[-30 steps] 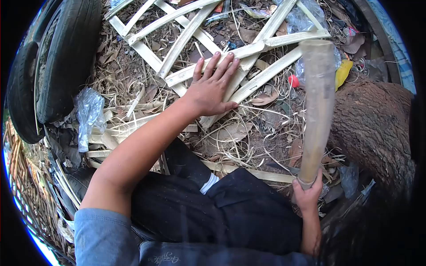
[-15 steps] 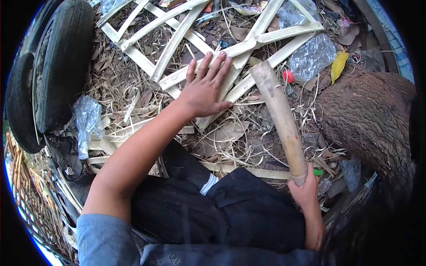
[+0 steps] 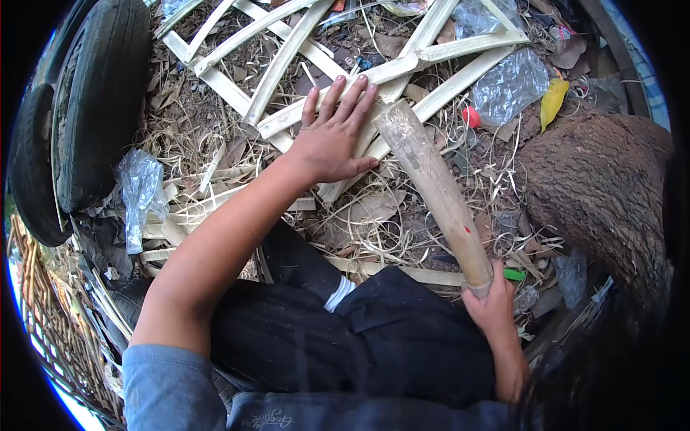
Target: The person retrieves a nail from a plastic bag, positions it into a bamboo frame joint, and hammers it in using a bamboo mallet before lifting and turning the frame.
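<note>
A lattice of pale split bamboo strips [image 3: 284, 61] lies on the littered ground in front of me. My left hand [image 3: 334, 140] rests on its near corner, fingers spread across a strip and thumb pointing right. In my right hand [image 3: 491, 305], the fingers are wrapped round the lower end of a thick bamboo stick [image 3: 438, 190]. The stick slants up and to the left, its far end just right of my left fingers and over the lattice's near edge. Whether that end touches the strips, I cannot tell.
Worn tyres [image 3: 104, 108] stand at the left. A rough brown log or trunk [image 3: 600, 183] sits at the right, near a clear plastic bottle [image 3: 510, 86] with a red cap [image 3: 471, 117]. A crumpled plastic bag [image 3: 140, 197], shavings and leaves litter the ground.
The bamboo stick's far end has swung left, closer to my left hand. My right hand has shifted only slightly, and my left hand stays on the lattice.
</note>
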Available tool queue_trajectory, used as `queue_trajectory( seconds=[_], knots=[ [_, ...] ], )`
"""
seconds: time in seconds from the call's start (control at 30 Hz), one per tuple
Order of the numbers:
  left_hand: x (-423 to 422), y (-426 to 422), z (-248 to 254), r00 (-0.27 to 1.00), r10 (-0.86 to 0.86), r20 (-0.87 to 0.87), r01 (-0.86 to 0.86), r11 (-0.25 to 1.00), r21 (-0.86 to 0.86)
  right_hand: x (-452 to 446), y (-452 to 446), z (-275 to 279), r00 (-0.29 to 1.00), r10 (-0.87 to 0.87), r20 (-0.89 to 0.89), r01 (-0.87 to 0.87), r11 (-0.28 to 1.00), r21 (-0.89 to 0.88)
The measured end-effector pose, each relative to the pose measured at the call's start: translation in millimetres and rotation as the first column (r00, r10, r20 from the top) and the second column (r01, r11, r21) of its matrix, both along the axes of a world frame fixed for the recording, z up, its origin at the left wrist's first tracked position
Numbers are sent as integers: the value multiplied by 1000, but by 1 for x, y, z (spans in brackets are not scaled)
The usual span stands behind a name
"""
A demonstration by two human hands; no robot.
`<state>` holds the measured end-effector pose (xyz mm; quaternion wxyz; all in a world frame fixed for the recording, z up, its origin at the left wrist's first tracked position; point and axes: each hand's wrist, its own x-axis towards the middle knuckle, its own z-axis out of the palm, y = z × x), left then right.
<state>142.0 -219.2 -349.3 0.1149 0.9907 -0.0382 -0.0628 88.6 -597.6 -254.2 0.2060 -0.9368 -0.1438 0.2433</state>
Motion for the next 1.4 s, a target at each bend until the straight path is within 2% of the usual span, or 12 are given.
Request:
queue_trajectory(
  seconds=[0.1, 0.23, 0.37, 0.4, 0.53, 0.67, 0.8, 0.83, 0.9, 1.07, 1.37, 1.4],
  knots=[
    [-10, -1, -1, 999, -5, -46, 6, 1000, 12, -2, 14, 10, 990, -140, 26, 129, 960, 250],
    [1, 0, 4, 1000, -1, -21, 1, 1000, 7, 2, 3, 3, 993, -112, -25, 114, 990, 85],
    [-9, -1, 1, 999, -6, -54, 5, 1000, -8, -3, 11, 8, 966, -256, 36, 232, 920, 316],
    [-7, -1, 2, 999, -6, -51, 6, 1000, -2, 3, 7, 7, 992, -121, -20, 121, 992, 23],
    [-3, 0, 5, 998, 10, -62, -12, 1000, -19, 4, 12, 6, 993, -108, 52, 101, 987, 127],
    [-7, -2, 3, 998, -11, -59, 10, 1000, -12, 3, 5, 2, 982, -84, -167, 45, 973, -227],
    [-8, -1, 3, 998, 4, -69, -5, 1000, -24, -4, 19, 17, 979, -196, 56, 162, 913, 376],
    [-5, -1, 6, 998, -4, -68, 3, 1000, -8, -4, 17, 13, 977, -206, 52, 172, 910, 377],
    [-6, -2, 7, 996, -7, -84, 5, 1000, -23, 3, 7, 6, 982, -40, -183, 5, 982, -187],
    [-4, -1, 7, 997, 1, -83, -2, 1000, -14, -4, 8, 8, 975, -220, 16, 201, 918, 342],
    [-5, -2, 7, 998, 14, -68, -16, 999, -43, 4, 4, 4, 964, -266, -1, 246, 889, 386],
    [-6, -2, 6, 997, 17, -75, -20, 999, -39, 2, -4, -2, 985, -162, -55, 170, 967, 189]
  ],
)
